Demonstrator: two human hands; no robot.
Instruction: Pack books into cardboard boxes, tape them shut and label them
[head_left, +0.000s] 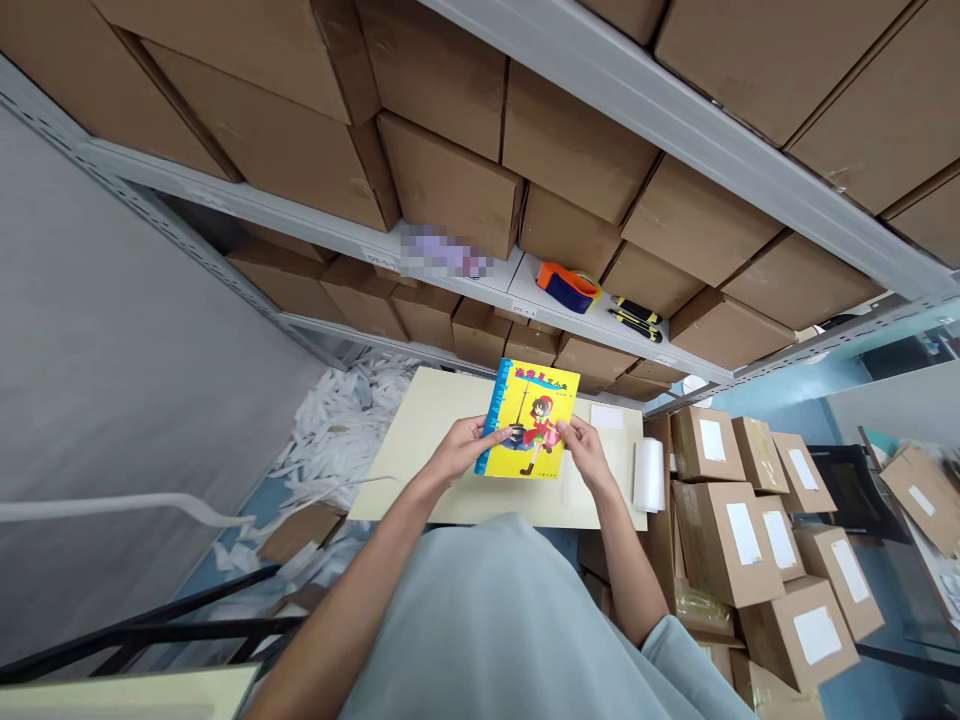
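Between my two hands is a yellow book (544,420) with a blue spine edge and a cartoon figure in red on its cover, held up above the pale table (427,430). My left hand (465,447) grips the book's lower left edge, thumb lying across the cover. At the right edge, my right hand (585,450) pinches it with the thumb on the front. The fingers behind the book are hidden. On the table a white paper sheet (606,417) lies beyond my right hand, and a white roll (649,475) rests near the right end.
Shelves (622,340) packed with cardboard boxes (450,180) rise in front, holding an orange and blue tape dispenser (568,287) and yellow-black cutters (636,318). White scrap paper (337,410) is heaped left. Labelled cartons (727,530) are stacked right.
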